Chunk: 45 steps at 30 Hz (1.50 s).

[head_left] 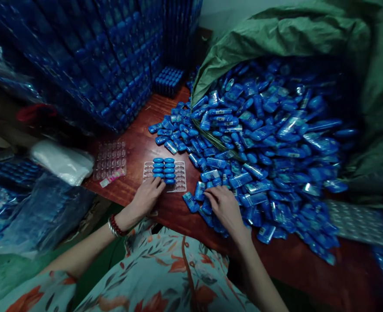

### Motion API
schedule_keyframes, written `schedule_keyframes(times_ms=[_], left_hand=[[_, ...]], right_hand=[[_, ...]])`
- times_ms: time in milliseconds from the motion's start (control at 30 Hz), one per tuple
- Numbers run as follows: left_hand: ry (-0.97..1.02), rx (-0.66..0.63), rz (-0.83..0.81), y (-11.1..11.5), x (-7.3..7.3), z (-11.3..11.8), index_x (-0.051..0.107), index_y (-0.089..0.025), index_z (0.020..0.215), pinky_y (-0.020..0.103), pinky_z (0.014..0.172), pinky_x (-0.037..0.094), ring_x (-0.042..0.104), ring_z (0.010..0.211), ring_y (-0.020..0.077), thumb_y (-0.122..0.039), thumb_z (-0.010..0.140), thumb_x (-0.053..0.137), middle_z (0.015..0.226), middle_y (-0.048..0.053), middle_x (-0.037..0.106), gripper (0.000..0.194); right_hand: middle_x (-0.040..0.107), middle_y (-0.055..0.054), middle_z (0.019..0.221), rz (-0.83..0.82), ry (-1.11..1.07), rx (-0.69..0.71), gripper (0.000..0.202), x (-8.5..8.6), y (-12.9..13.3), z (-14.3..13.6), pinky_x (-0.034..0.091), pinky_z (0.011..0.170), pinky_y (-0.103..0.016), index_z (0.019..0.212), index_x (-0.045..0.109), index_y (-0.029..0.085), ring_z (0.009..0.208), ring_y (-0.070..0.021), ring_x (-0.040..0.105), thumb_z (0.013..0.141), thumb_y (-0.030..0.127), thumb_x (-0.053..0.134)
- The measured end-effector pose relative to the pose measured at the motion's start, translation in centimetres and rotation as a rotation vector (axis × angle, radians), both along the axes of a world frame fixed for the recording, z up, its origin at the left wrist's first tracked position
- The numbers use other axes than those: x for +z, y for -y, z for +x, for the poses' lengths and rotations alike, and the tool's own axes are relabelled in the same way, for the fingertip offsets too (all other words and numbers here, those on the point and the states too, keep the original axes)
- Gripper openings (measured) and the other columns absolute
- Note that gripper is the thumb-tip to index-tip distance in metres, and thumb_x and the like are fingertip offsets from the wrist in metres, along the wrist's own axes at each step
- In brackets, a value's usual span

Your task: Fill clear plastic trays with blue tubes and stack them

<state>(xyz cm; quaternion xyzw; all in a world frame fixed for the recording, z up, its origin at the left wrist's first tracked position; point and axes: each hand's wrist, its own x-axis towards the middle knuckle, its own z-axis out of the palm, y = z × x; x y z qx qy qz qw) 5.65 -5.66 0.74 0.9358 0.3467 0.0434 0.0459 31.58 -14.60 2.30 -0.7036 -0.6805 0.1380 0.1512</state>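
Packing workshop — stacked blue bottles (113,65), open green sack (282,34), wooden worktable (139,147)

stacks (113,56) cut off, label print (216,163) unreadable

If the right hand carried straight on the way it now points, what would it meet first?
The right hand would probably first meet the small, shiny blue bottle just beyond its fingertips, though the depth is unclear.

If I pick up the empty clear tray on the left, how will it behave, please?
The clear tray is probably light, as it looks thin and see-through. Its moulded pockets may stiffen it, though it could flex. Lying flat on the table, it is unlikely to roll.
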Motion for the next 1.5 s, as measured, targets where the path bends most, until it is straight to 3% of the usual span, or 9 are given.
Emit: schedule_keyframes(times_ms=[133, 300, 400, 500, 767, 933, 1100, 1267, 1500], left_hand=[[0.156, 0.137, 0.099, 2.2, -0.4, 0.1, 0.050, -0.016, 0.124, 0.041, 0.081, 0.045, 0.051, 0.100, 0.0273, -0.009, 0.086, 0.041, 0.118, 0.017, 0.052, 0.039], [0.185, -0.014, -0.074, 5.8, -1.3, 4.9, 0.050, -0.017, 0.123, 0.036, 0.080, 0.047, 0.053, 0.097, 0.0242, -0.027, 0.091, 0.047, 0.114, 0.014, 0.056, 0.034], [0.055, -0.003, -0.195, 6.4, -1.8, 8.1, 0.045, -0.016, 0.128, 0.038, 0.082, 0.047, 0.052, 0.105, 0.0272, -0.032, 0.088, 0.054, 0.123, 0.017, 0.051, 0.044], [-0.084, -0.052, -0.238, 6.1, -1.9, 9.2, 0.049, -0.016, 0.122, 0.038, 0.085, 0.047, 0.054, 0.106, 0.0257, -0.015, 0.088, 0.048, 0.122, 0.015, 0.053, 0.033], [-0.186, -0.052, -0.462, 6.5, -1.6, 4.8, 0.052, -0.012, 0.111, 0.035, 0.082, 0.049, 0.057, 0.099, 0.0245, -0.012, 0.084, 0.051, 0.108, 0.013, 0.060, 0.027], [0.053, 0.013, -0.517, 6.6, -1.6, 1.3, 0.049, -0.021, 0.125, 0.029, 0.076, 0.051, 0.063, 0.090, 0.0199, -0.020, 0.089, 0.048, 0.101, 0.008, 0.065, 0.036], [0.516, 0.250, -0.474, 6.2, -2.3, -1.4, 0.054, -0.023, 0.120, 0.026, 0.081, 0.053, 0.067, 0.092, 0.0171, -0.029, 0.091, 0.048, 0.106, 0.005, 0.069, 0.030], [0.803, 0.504, -0.305, 5.0, -3.4, -3.0, 0.058, -0.019, 0.113, 0.026, 0.077, 0.055, 0.068, 0.084, 0.0156, -0.029, 0.089, 0.051, 0.101, 0.004, 0.071, 0.028], [0.903, 0.409, -0.211, 3.6, -3.9, -2.1, 0.064, -0.018, 0.097, 0.031, 0.080, 0.055, 0.066, 0.088, 0.0165, -0.023, 0.089, 0.048, 0.093, 0.006, 0.070, 0.018]], right_hand=[[0.063, -0.006, 0.090, -0.077, 0.167, -0.068, 0.020, 0.0, 0.7, -0.9, 0.035, 0.071, -0.032, 0.094, 0.067, 0.022, 0.087, -0.0227, 0.051, 0.090, 0.020, 0.047], [0.064, -0.007, 0.102, -0.141, 0.244, -0.020, 0.036, 0.0, -0.6, -0.8, 0.034, 0.076, -0.033, 0.111, 0.063, 0.023, 0.096, -0.0233, 0.051, 0.085, 0.006, 0.045], [0.057, -0.008, 0.121, -0.165, 0.326, 0.126, 0.044, 0.5, -1.8, -0.6, 0.036, 0.077, -0.035, 0.120, 0.058, 0.026, 0.103, -0.0250, 0.049, 0.084, 0.005, 0.045], [0.049, -0.007, 0.134, -0.209, 0.378, 0.328, 0.042, 0.5, -2.6, -0.8, 0.038, 0.078, -0.037, 0.118, 0.059, 0.027, 0.110, -0.0266, 0.047, 0.085, 0.006, 0.044], [0.065, -0.010, 0.102, -0.245, 0.368, 0.555, 0.030, 0.6, -4.6, -1.6, 0.045, 0.078, -0.034, 0.104, 0.060, 0.018, 0.100, -0.0247, 0.056, 0.082, 0.001, 0.047], [0.064, -0.006, 0.102, -0.166, -0.171, 0.459, 0.024, 1.2, -3.9, -1.2, 0.047, 0.077, -0.030, 0.114, 0.051, 0.020, 0.092, -0.0192, 0.060, 0.090, 0.018, 0.049], [0.063, -0.003, 0.098, 0.135, -0.603, 0.237, 0.018, -2.5, -3.2, -4.6, 0.048, 0.080, -0.029, 0.109, 0.051, 0.023, 0.090, -0.0165, 0.060, 0.091, 0.022, 0.048], [0.064, -0.009, 0.098, 0.250, -0.257, 0.337, 0.021, -4.7, -3.7, -6.7, 0.043, 0.077, -0.033, 0.109, 0.057, 0.018, 0.090, -0.0199, 0.058, 0.094, 0.021, 0.042], [0.063, -0.008, 0.087, 0.061, 0.272, 0.508, 0.023, -1.0, -4.8, -8.3, 0.034, 0.074, -0.035, 0.098, 0.062, 0.013, 0.085, -0.0218, 0.052, 0.089, 0.007, 0.042]])
